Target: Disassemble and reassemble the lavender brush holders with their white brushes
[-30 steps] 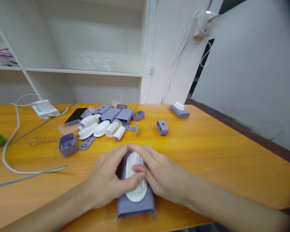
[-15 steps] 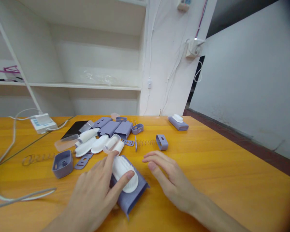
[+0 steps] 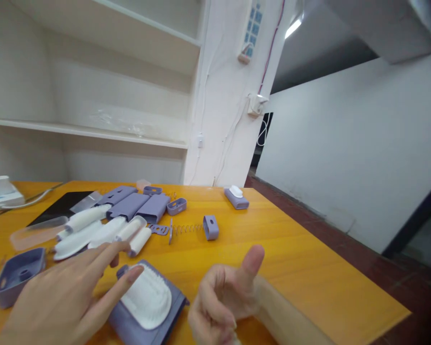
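A flat purple plastic housing [image 3: 174, 316] lies at the table's near side, with a white oval ribbed piece [image 3: 149, 299] on top. My left hand [image 3: 72, 287] reaches over its left edge with fingers spread; the thumb tip is over the white piece, and I cannot tell if it presses on it. To the right of the housing, apart from it, is my right hand [image 3: 226, 302], turned palm up with its fingers loosely curled and the thumb stretched up. Nothing shows in its grasp. A purple cup-shaped cap [image 3: 19, 273] lies beyond my left hand's wrist side.
Behind the hands lie several purple housings [image 3: 127, 206], white padded pieces [image 3: 79, 237], and a clear cover [image 3: 39, 232]. A spring [image 3: 187, 229] and a purple end cap [image 3: 210, 227] are mid-table. Another housing with a white piece [image 3: 237, 199] stands at the far right. A power strip [image 3: 2, 194] is at left.
The view has swung right, so things sit further left. My right hand has turned from palm down to palm up and curled its fingers. My left hand stays by the housing, its fingers lifted somewhat.
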`<state>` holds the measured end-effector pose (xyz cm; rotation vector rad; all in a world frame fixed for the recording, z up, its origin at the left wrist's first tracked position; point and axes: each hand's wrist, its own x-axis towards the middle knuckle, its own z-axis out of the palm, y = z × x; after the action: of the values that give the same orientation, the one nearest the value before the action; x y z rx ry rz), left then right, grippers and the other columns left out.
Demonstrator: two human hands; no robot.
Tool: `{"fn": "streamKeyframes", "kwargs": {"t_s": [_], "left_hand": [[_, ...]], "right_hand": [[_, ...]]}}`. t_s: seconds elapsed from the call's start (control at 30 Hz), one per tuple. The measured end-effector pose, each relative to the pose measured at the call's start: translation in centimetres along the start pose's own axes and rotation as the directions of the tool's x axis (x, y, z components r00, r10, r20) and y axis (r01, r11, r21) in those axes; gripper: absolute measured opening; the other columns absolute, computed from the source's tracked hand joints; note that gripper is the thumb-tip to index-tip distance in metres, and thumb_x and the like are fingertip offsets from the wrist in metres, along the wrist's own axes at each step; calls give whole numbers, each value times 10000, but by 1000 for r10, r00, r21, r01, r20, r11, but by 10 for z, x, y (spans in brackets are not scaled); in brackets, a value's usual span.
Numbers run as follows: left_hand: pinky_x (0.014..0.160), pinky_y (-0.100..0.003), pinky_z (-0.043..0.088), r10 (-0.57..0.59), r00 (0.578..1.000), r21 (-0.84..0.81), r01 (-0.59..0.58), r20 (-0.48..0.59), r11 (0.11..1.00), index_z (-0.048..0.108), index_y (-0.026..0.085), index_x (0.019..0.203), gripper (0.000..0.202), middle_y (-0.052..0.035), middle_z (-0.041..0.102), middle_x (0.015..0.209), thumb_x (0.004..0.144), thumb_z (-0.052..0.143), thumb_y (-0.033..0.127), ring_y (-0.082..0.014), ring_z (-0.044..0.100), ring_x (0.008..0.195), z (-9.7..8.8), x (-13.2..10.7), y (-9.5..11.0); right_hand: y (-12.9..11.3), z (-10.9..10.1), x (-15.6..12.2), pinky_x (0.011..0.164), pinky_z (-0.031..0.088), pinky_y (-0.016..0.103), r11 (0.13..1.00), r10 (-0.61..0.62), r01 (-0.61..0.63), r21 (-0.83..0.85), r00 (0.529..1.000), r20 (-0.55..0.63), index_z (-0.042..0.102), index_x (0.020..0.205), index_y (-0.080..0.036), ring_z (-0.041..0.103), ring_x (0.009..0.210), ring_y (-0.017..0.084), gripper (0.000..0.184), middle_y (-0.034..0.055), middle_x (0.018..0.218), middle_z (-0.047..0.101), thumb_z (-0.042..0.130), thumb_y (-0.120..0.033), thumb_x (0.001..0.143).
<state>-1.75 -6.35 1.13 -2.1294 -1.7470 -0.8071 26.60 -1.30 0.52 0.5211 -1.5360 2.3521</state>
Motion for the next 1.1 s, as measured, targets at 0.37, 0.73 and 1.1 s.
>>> {"fn": "streamKeyframes", "kwargs": {"t_s": [0.37, 0.73, 1.1], "left_hand": [[1219, -424, 232, 534, 834, -196, -551, -135, 811, 482, 395, 1452, 734, 8, 598, 1472, 829, 540, 780, -296, 527, 1356, 25, -11, 16], [1045, -488, 448, 307, 951, -18, -308, -46, 951, 564, 322, 1373, 623, -57, 638, 1390, 830, 698, 596, -358, 556, 1260, 28, 12, -23], [1168, -461, 417, 404, 907, 55, -400, -118, 915, 420, 270, 1490, 599, -93, 563, 1485, 915, 586, 255, -293, 512, 1376, 6, 18, 3]], "right_hand": [[-5, 19, -9, 521, 447, 251, 956, 181, -241, -169, 934, -307, 585, 642, -191, 570, 535, 130, 1031, 13, 615, 596, 163, -1078, 330], [-20, 4, 10, 870, 464, 375, -191, -728, -682, -706, 581, -364, 605, 964, -205, 575, 941, 230, 77, 76, 968, 622, 532, -205, 940], [-21, -54, 55, 953, 474, 462, -339, -363, -710, -618, 704, -610, 674, 1061, -169, 598, 1076, 309, 180, 122, 1117, 664, 644, -235, 896]]}}
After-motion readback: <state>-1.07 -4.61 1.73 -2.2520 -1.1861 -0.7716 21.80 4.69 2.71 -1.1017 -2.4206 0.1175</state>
